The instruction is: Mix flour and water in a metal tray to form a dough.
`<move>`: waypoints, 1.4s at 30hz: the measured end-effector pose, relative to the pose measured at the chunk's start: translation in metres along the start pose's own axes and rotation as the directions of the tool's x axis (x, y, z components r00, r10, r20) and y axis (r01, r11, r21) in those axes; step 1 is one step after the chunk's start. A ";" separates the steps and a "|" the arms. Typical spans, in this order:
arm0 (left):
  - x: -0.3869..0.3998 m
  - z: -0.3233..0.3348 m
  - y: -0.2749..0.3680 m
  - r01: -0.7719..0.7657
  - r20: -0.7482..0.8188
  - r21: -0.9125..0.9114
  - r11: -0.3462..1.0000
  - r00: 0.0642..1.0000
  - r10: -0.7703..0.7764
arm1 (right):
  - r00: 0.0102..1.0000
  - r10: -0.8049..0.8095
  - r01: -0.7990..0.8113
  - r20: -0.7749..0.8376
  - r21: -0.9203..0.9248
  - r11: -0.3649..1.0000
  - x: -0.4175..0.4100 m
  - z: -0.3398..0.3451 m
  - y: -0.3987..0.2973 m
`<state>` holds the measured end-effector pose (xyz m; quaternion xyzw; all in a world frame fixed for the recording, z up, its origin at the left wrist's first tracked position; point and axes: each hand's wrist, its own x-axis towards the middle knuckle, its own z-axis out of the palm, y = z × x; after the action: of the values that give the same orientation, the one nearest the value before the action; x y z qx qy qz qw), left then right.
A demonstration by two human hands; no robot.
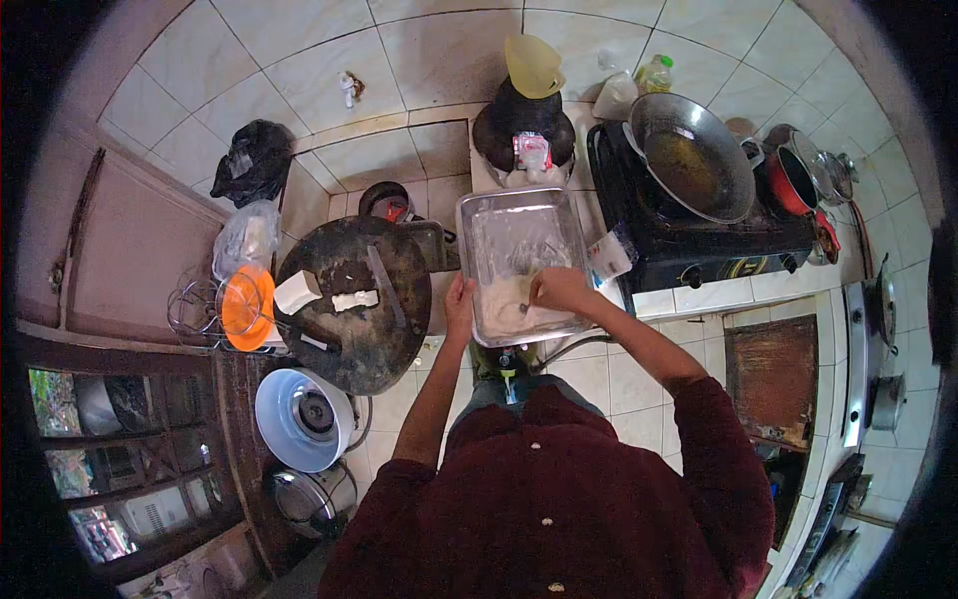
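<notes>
My left hand (pixel 459 305) grips the left rim of a rectangular metal tray (pixel 468 247). Inside the tray, pale wet batter or flour paste (pixel 501 299) covers the near part, and whitish smears streak the far part. My right hand (pixel 557 289) is over the batter with its fingers closed on a thin utensil, whose dark end (pixel 523 308) shows beside the fingers; the rest is mostly hidden. To the left, a round, dark-stained board (pixel 337 359) bears a white block that looks like tofu (pixel 297 292), smaller white pieces (pixel 355 300) and a knife (pixel 386 286).
A wok (pixel 692 161) with some oil sits on the gas stove (pixel 718 251), near a red pan (pixel 791 180). An opened packet (pixel 612 256) lies against the tray's right side. Behind it stands a yellow plastic jug (pixel 533 67). A blue-white bucket (pixel 305 419) is below the board.
</notes>
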<state>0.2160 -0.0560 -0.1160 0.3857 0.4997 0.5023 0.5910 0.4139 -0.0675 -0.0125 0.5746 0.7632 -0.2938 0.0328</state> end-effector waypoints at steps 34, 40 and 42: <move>-0.005 -0.008 0.015 0.058 0.099 -0.106 0.993 0.994 -0.047 | 0.754 -0.576 0.416 -0.315 -0.450 0.790 0.015 -0.009 0.032; -0.003 -0.010 0.009 0.034 0.087 -0.111 0.993 0.996 -0.025 | 0.873 -0.442 0.380 -0.207 -0.278 0.882 0.018 0.040 0.000; -0.003 -0.008 0.009 0.056 0.056 -0.099 0.993 0.997 -0.051 | 0.827 -0.511 0.437 -0.232 -0.307 0.846 0.009 0.032 0.015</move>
<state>0.2065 -0.0576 -0.1084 0.3552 0.4678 0.5003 0.6362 0.4147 -0.0724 -0.0483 0.3954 0.9079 -0.1056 -0.0906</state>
